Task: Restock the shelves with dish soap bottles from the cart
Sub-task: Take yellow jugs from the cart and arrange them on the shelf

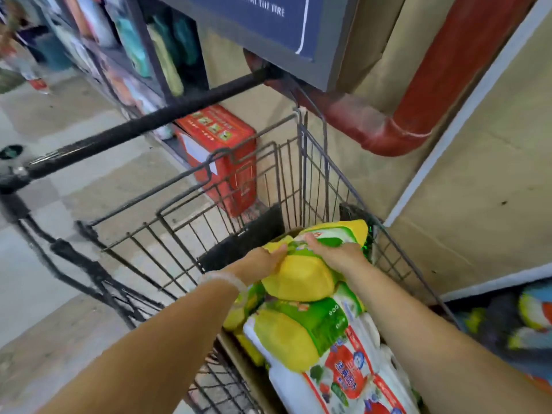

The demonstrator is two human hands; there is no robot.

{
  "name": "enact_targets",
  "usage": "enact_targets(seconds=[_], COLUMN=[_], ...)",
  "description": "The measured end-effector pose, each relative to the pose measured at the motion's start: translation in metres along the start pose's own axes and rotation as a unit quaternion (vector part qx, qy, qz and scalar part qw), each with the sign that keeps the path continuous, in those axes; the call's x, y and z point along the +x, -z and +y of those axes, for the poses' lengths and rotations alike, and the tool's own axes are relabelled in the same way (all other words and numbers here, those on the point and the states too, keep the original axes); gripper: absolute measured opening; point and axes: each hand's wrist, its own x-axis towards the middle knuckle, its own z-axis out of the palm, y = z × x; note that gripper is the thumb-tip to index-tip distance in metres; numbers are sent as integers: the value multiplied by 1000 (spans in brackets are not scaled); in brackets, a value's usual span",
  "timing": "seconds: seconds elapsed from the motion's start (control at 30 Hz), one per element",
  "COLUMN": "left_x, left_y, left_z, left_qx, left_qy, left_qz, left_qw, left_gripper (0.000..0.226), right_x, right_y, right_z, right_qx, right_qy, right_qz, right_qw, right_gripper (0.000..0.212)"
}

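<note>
A black wire cart (227, 204) stands in front of me. Inside it lie several dish soap bottles, yellow with green labels and white with red labels. Both hands grip the topmost yellow dish soap bottle (301, 276), which lies on its side on the pile. My left hand (265, 258) holds its left end, and a pale bracelet circles that wrist. My right hand (334, 252) presses on the green label at its upper right. Below it lies a second yellow bottle (286, 339) and a white one with a red label (343, 380).
A red carton (227, 153) sits on the floor beyond the cart, beside dark shelves (134, 55) of blurred goods. A red pipe (418, 94) runs down the beige wall at right. Low shelf goods (525, 321) show at lower right. A person stands far left.
</note>
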Motion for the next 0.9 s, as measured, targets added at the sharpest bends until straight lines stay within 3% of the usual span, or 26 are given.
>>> enact_targets(seconds=[0.13, 0.23, 0.37, 0.5, 0.63, 0.8, 0.9], left_x=[19, 22, 5, -20, -55, -134, -196], left_y=[-5, -8, -5, -5, 2, -10, -40], left_z=[3, 4, 4, 8, 25, 57, 79], left_qx=[-65, -157, -350, -438, -411, -305, -251], left_qy=[15, -2, 70, 38, -28, -127, -207], left_qz=[-22, -41, -106, -208, -251, -288, -253], left_qw=[998, 987, 928, 874, 876, 899, 911], left_gripper=[63, 61, 56, 39, 53, 73, 60], right_x=[11, 8, -3, -40, -99, -177, -231], right_y=[-8, -15, -4, 19, 58, 107, 143], right_z=[-1, 2, 5, 6, 24, 80, 128], right_qx=[37, 129, 218, 235, 335, 362, 342], right_qy=[-46, -68, -38, 45, 140, 226, 274], right_qz=[27, 56, 84, 104, 84, 83, 112], right_qw=[998, 988, 972, 965, 928, 901, 892], right_gripper=[121, 148, 123, 110, 74, 107, 125])
